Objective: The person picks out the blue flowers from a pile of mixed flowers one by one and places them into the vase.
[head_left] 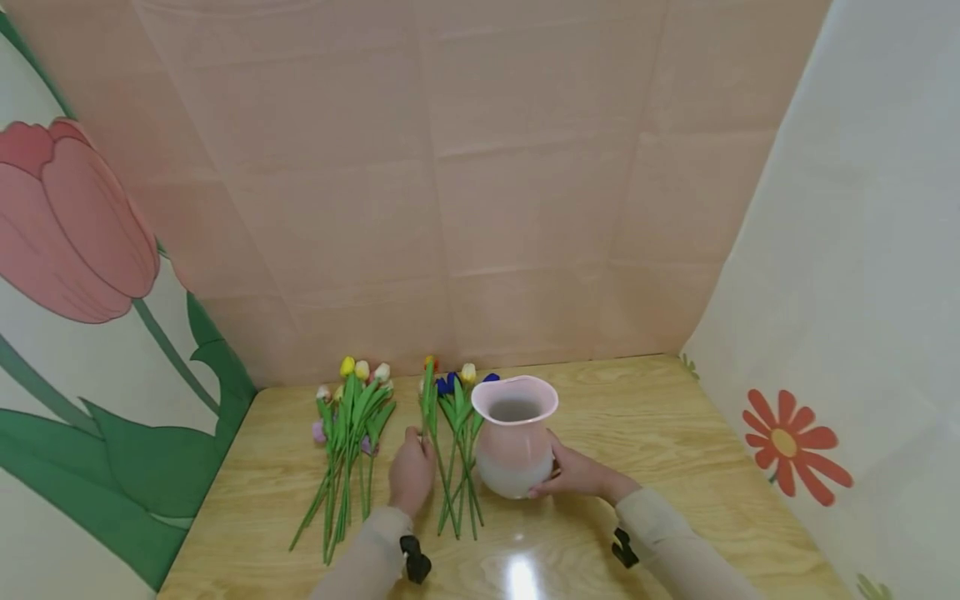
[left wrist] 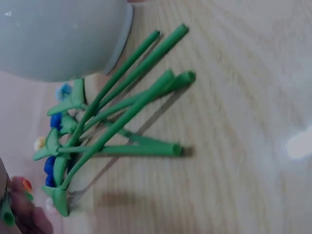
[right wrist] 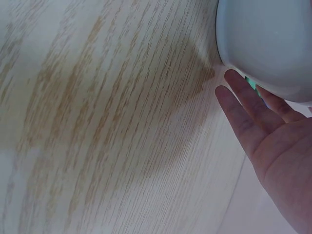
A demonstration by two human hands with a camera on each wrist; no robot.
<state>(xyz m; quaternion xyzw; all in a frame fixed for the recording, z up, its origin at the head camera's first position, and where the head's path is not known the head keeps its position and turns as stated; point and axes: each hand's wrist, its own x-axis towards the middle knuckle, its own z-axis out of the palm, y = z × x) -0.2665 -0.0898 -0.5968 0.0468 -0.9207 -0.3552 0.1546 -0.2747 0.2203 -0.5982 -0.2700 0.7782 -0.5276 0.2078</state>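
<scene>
In the head view my left hand [head_left: 412, 473] pinches the green stem of an orange-red tulip [head_left: 431, 364]; its bloom points toward the back wall. At the lower left edge of the left wrist view, that hand [left wrist: 30, 212] shows only in part, with a cut stem end [left wrist: 7, 214] beside it. My right hand [head_left: 581, 472] holds the right side of a pink-and-white vase [head_left: 513, 454] with a flared rim, thumb in front. The right wrist view shows several fingers of this hand [right wrist: 282, 146] fairly straight beside the vase [right wrist: 268, 44]; the thumb is hidden there.
Between the left hand and the vase lie several tulips [head_left: 459, 417] with blue and pale blooms, stems crossing. A larger bunch of tulips [head_left: 348, 433], yellow, white and purple, lies to the left. A pink cloth wall [head_left: 525, 250] borders the wooden table [head_left: 660, 417] at the back.
</scene>
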